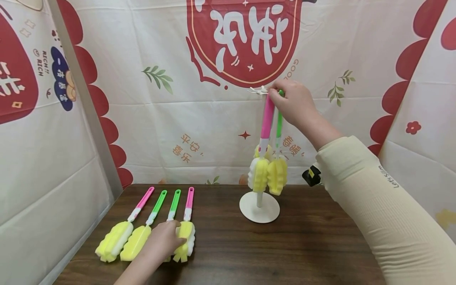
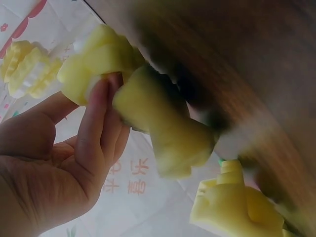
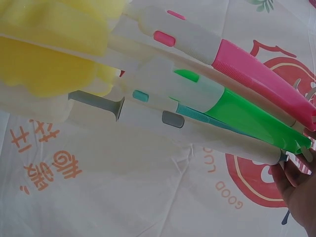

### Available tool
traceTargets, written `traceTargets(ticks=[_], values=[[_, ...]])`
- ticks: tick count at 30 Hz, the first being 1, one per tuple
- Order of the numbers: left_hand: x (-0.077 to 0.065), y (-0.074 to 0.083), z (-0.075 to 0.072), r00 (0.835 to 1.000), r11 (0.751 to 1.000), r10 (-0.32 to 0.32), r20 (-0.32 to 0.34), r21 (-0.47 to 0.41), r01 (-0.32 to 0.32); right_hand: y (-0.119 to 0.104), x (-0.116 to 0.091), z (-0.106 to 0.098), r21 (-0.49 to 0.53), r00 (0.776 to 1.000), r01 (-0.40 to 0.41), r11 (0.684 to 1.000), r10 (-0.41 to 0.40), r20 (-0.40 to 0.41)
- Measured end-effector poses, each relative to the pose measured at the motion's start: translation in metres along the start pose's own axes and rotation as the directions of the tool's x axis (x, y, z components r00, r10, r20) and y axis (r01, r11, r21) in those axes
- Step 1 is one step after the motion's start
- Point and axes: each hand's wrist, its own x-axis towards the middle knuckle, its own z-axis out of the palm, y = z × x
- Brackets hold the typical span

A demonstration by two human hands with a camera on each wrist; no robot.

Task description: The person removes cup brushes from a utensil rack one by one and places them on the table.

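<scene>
My left hand [image 1: 162,239] holds the sponge end of the rightmost pink-handled sponge brush [image 1: 189,204], which lies on the table; in the left wrist view fingers and thumb bracket its yellow sponge [image 2: 101,59]. Up at the top of a white stand [image 1: 259,213], my right hand [image 1: 293,102] pinches the upper end of a pink-handled sponge brush [image 1: 267,122]. Beside it a green-handled brush [image 1: 279,126] hangs sponge down. The right wrist view shows further handles there, one teal [image 3: 205,116] and one white with a grey button [image 3: 148,121]. The fingertips there are partly hidden.
Left of the left hand lie a pink-handled brush [image 1: 142,202], a green-handled brush [image 1: 158,206] and another green-handled brush [image 1: 174,204], its sponge mostly covered. The dark wooden table [image 1: 313,245] meets a printed cloth backdrop [image 1: 114,51]. A small black object [image 1: 311,176] shows behind the right arm.
</scene>
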Motion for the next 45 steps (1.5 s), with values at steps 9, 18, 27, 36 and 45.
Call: traceTargets(ticks=[9,18,27,36,45], values=[[0.001,-0.002,0.001,1.0,1.0,-0.01,0.018,0.022,0.009,-0.001,0.001,0.0,0.005,1.0,-0.003,1.0,0.003,0.003],[0.001,0.0,0.0,0.999,0.999,-0.036,0.038,0.037,0.034,-0.001,0.002,0.0,-0.006,1.0,0.001,1.0,-0.001,-0.004],[-0.004,0.001,-0.002,0.999,0.997,-0.021,0.025,0.068,0.019,-0.002,0.001,0.001,-0.009,1.0,0.001,1.0,-0.001,-0.009],[-0.006,-0.001,0.0,1.0,0.993,0.005,0.001,0.117,-0.005,-0.003,-0.003,0.0,0.005,1.0,-0.004,1.0,0.004,-0.014],[-0.01,0.002,0.0,1.0,0.978,-0.025,-0.008,0.205,0.026,-0.002,-0.005,0.001,-0.009,1.0,0.011,1.0,-0.011,-0.026]])
